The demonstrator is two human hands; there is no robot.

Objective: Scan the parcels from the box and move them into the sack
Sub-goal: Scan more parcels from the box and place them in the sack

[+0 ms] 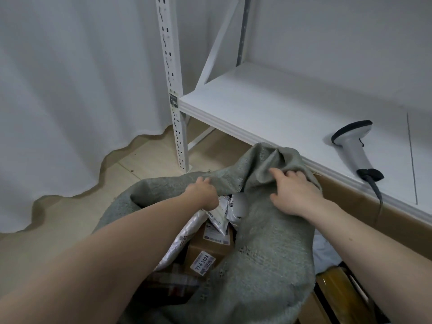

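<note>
Here the sack (268, 242) is gripped at its rim by both hands, the left hand (203, 192) on the far-left edge, the right hand (295, 192) bunching the far-right edge. Scanned parcels (210, 239) lie inside, below and between the grips. The box (364, 206) stands just right, nearer the right hand, under the shelf's (280, 108) front edge, where the scanner (355, 148) lies.

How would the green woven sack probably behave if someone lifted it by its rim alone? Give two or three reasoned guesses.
The sack probably flops: its rim folds and bunches where both hands, left and right, grip it. It may feel heavy, since several parcels lie inside. The weave looks frayed in places, so it might tear.
</note>
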